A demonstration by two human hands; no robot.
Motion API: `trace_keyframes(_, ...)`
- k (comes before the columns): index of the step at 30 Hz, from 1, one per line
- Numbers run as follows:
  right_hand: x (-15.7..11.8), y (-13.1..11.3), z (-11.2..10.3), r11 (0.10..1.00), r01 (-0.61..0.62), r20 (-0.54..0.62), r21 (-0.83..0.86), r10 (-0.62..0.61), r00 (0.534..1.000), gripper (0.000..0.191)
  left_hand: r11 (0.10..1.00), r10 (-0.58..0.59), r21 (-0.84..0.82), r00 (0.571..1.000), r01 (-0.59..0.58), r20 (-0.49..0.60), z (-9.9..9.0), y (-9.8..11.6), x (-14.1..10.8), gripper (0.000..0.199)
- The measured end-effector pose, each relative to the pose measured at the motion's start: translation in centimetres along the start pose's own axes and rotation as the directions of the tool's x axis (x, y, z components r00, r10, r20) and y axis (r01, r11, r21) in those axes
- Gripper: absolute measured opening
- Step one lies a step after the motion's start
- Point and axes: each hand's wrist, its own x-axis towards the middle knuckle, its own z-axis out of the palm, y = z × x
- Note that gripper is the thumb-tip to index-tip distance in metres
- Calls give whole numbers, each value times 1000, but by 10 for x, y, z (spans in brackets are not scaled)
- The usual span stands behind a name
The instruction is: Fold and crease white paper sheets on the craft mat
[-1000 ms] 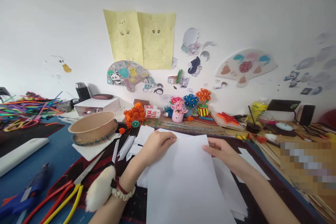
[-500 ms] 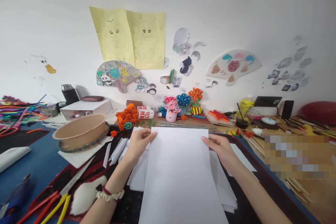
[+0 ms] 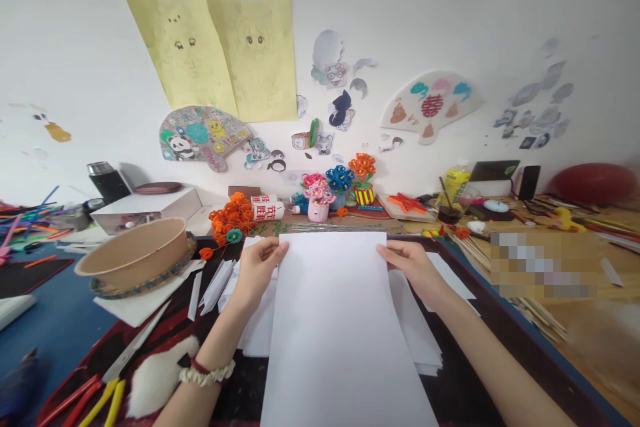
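A blank white sheet of paper point(image 3: 335, 327) stretches from the middle of the table toward me. Its far left corner is pinched between the thumb and fingers of my left hand point(image 3: 261, 263). My right hand point(image 3: 404, 263) pinches the far right corner the same way. More white paper sheets point(image 3: 413, 330) lie beneath and beside it on the dark mat point(image 3: 460, 360), partly hidden by the held sheet. Narrow folded paper strips point(image 3: 216, 287) rest left of my left hand.
Scissors point(image 3: 133, 347) and red- and yellow-handled tools lie at left, near a white fluffy piece point(image 3: 159, 377). A beige basin point(image 3: 133, 250) stands behind them. Pipe-cleaner flowers point(image 3: 320, 197) line the back by the wall. Thin wooden sticks point(image 3: 537, 317) lie at right.
My view has shifted slightly, so the surroundings sit further left and a little higher. Both hands keep their pinch on the sheet's far corners.
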Motion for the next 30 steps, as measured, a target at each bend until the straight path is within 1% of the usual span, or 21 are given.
trace_keyframes(5, -1, -2, 0, 1000, 11, 24, 8, -11, 1000, 39, 1000, -4, -5, 1000, 4, -1, 0, 1, 0, 36)
trace_keyframes(12, -1, 0, -1, 1000, 3, 44, 13, -3, 999, 43, 999, -31, 12, 999, 31, 17, -1, -1, 1, 37)
trace_keyframes(19, -2, 1, -1, 1000, -1, 20, -2, 1, 1000, 41, 999, -40, 28, 999, 39, 17, -1, -3, 1, 37)
trace_keyframes(26, -1, 3, -3, 1000, -14, 21, 10, 13, 1000, 45, 998, -51, 33, 999, 50, 15, -1, -1, 0, 39)
trace_keyframes(30, -2, 3, -2, 1000, -5, 5, 12, 5, 1000, 46, 999, -51, 16, 998, 50, 45, -1, 3, -1, 37)
